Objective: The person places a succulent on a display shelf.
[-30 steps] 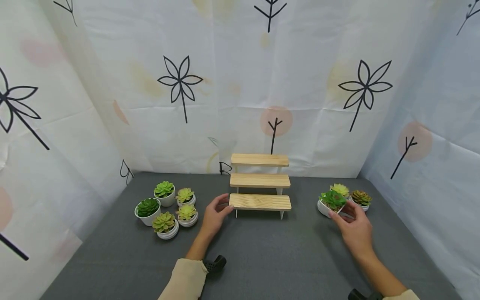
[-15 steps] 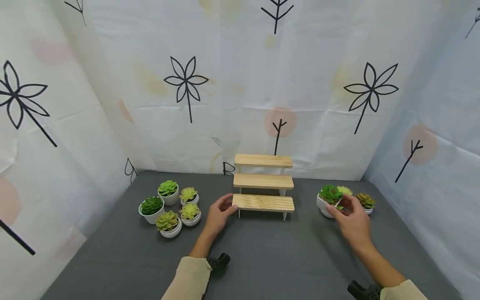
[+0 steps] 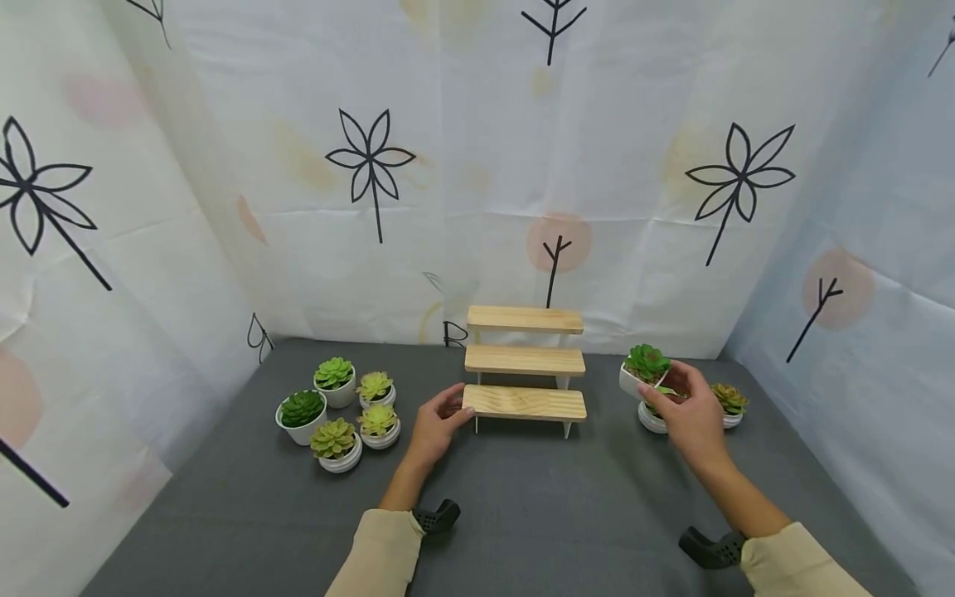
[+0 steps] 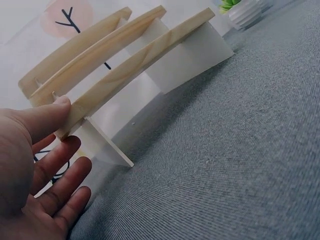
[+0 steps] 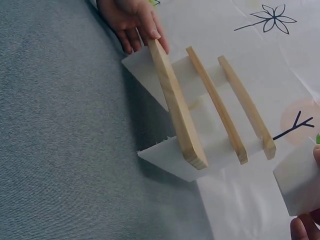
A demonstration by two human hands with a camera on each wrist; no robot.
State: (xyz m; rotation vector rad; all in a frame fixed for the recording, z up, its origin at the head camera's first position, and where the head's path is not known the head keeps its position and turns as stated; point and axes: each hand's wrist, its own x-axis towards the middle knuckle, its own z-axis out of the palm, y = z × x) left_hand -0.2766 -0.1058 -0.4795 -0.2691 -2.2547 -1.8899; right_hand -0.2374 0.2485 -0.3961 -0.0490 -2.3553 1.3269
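There is one stand (image 3: 503,360) with three wooden shelves (image 3: 525,403). Left of the stand are five little potted plants (image 3: 302,410). Right of the stand I see three others (image 3: 642,377), but fingers cover part there, so I can't tell if that's all. Two hands: the left hand (image 3: 431,429) at the stand, the right hand (image 3: 694,419) right of it.

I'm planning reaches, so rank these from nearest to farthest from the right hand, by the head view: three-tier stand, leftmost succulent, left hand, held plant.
1. Held plant: in the right hand.
2. Three-tier stand: to the right hand's left.
3. Left hand: at the stand's left end.
4. Leftmost succulent: in the left-side group.
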